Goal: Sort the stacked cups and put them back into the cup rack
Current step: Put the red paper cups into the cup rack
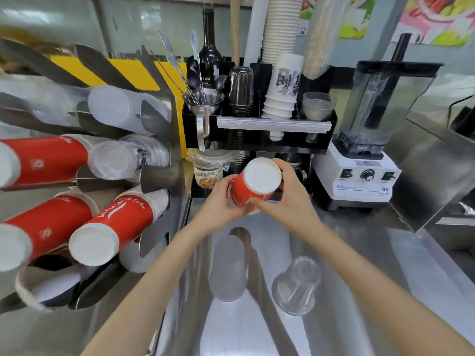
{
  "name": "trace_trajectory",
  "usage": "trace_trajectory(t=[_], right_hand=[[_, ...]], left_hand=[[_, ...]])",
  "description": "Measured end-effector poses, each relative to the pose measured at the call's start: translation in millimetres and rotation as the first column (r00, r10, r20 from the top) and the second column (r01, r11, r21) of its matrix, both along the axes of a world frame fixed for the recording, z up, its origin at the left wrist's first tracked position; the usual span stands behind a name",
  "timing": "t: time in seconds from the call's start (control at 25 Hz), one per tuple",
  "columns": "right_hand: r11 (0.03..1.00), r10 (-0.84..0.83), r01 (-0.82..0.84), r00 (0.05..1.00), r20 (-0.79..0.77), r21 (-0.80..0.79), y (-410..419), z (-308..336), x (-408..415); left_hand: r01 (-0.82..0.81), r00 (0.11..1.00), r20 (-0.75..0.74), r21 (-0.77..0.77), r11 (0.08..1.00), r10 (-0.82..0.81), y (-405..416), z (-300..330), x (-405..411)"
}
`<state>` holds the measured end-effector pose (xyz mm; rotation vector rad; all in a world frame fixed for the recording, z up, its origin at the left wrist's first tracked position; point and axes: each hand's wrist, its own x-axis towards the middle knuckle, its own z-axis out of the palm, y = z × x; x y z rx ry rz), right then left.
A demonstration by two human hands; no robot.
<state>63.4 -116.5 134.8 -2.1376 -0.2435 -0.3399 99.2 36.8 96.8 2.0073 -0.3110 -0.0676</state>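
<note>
Stainless steel counter [347, 253] fills the foreground, bright with reflected overhead light. At the back, a pale blue-grey wall [341, 51] carries a colourful fruit poster [437, 16] on the right. A white-based blender [365, 140] with a clear jug stands on the counter, just beside a black organiser shelf [259, 140]. Behind that shelf rises a dark bottle [209, 44]. On the left, a yellow panel [133, 73] shows against the wall.

The held cup [253, 187] is red with a white base. Left, the rack's cups [110, 224] are red with white lettering. The counter [359, 253] is silver; far right, the blender base [356, 176] is white.
</note>
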Motion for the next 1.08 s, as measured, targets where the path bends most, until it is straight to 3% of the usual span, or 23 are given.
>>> trace_trajectory(t=[0.2, 0.48, 0.76, 1.08], right_hand=[[0.992, 0.125, -0.123, 0.987, 0.103, -0.030, 0, 22, -55], [0.956, 0.295, -0.291, 0.938, 0.181, -0.048, 30, 33, -118], [0.913, 0.407, -0.400, 0.888, 0.214, -0.077, 78, 31, -153], [0.869, 0.495, -0.485, 0.840, 0.224, -0.103, 149, 34, -140]], left_hand=[[0.005, 0.997, 0.078, -0.109, 0.994, 0.004, 12, 26, -67], [0.069, 0.997, -0.007, -0.294, 0.953, -0.075, 50, 46, -161], [-0.185, 0.983, -0.070, -0.290, 0.939, 0.172, 92, 48, -213], [-0.277, 0.961, -0.097, -0.388, 0.879, 0.259, 152, 53, -217]])
